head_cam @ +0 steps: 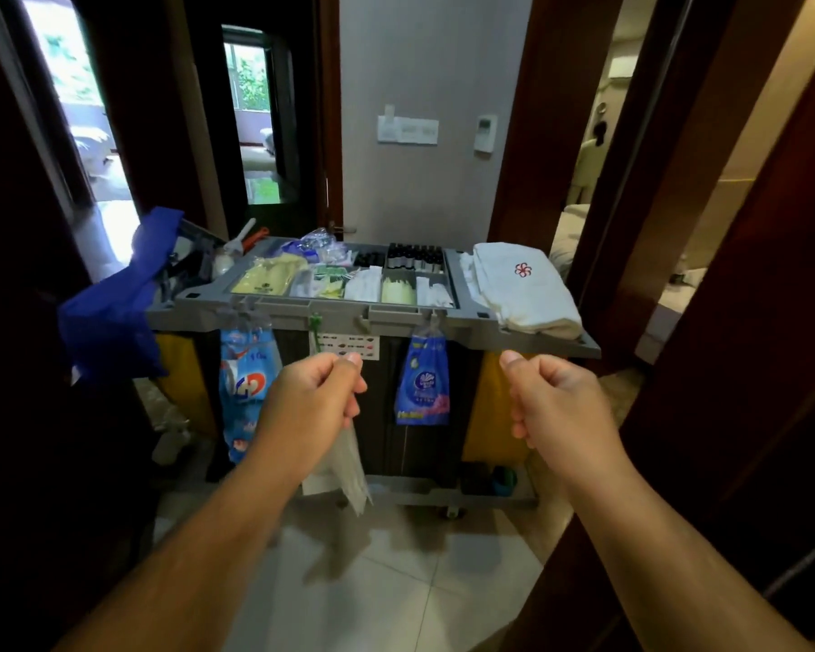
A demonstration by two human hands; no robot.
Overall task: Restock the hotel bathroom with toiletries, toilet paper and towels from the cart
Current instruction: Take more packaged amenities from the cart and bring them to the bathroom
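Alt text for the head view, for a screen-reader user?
The left hand and right hand are raised, fingers curled, before a grey housekeeping cart. Its top tray holds sorted toiletries and dark bottles, with folded white towels at its right end.

Place: a hotel guest-room entry hall.
Cart: a grey housekeeping cart (302,310), its top tray split into compartments of small bottles (415,256) and sachets.
Linen: folded white towels (523,289) bearing a red emblem.
Walls: dark wooden door frames (528,134), switch panel (408,130), thermostat (485,133).
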